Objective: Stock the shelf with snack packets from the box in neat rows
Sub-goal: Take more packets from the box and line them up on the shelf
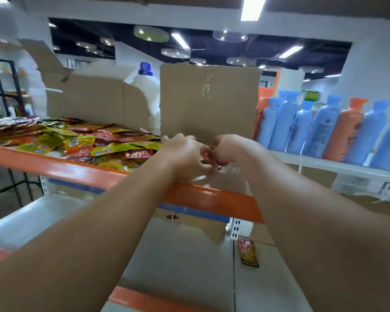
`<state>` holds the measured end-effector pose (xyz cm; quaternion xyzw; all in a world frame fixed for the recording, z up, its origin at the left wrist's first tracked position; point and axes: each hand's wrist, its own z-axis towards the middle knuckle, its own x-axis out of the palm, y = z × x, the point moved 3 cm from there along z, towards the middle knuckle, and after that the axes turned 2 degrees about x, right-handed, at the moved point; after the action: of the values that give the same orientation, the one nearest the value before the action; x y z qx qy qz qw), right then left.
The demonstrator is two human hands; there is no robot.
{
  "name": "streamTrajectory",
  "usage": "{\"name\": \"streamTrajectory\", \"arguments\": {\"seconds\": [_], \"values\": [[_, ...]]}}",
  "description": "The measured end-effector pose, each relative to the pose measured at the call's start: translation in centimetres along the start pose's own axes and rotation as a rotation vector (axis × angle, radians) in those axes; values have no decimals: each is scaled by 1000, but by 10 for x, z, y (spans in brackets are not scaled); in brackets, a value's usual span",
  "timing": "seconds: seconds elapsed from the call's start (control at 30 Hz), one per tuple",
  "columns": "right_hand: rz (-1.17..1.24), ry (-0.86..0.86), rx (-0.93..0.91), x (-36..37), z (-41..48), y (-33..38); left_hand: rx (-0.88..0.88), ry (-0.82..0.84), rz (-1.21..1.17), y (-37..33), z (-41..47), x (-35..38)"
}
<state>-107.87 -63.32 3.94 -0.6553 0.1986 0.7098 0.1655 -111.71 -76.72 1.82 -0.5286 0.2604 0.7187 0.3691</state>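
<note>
Above the orange rail point(77, 170) of the shelf, the left hand point(185, 154) and right hand point(231, 147) curl together, fingertips pinching 1 small red snack packet point(218, 167) between them, just before the upright flap of the brown cardboard box point(209, 102). A heap of red and yellow foil packets point(77, 140) covers the shelf board to the left, and 1 red packet point(248, 252) lies on the grey lower board point(178, 255). Behind stand a white blue-capped jug point(146, 86) and blue and orange plastic bottles point(324, 124) under a strip-lit dark ceiling point(122, 30).
</note>
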Motion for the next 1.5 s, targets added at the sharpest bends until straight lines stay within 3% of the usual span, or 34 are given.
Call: {"name": "streamTrajectory", "arguments": {"seconds": [0.13,0.3,0.5,0.83,1.17,1.5], "values": [[154,6,93,21,16,-3,11,15,-62,7,1,10],[294,-160,129,19,11,-14,34,-48,-130,7,2,12],[500,-535,186,1,1,-38,89,-70,-139,5,0,11],[449,-485,123,7,9,-35,106,25,-68,0,4,15],[519,-484,120,6,6,-34,66,-390,-472,15,-4,7],[872,-470,180,4,-3,-50,-33,-600,-598,28,-3,3]]}}
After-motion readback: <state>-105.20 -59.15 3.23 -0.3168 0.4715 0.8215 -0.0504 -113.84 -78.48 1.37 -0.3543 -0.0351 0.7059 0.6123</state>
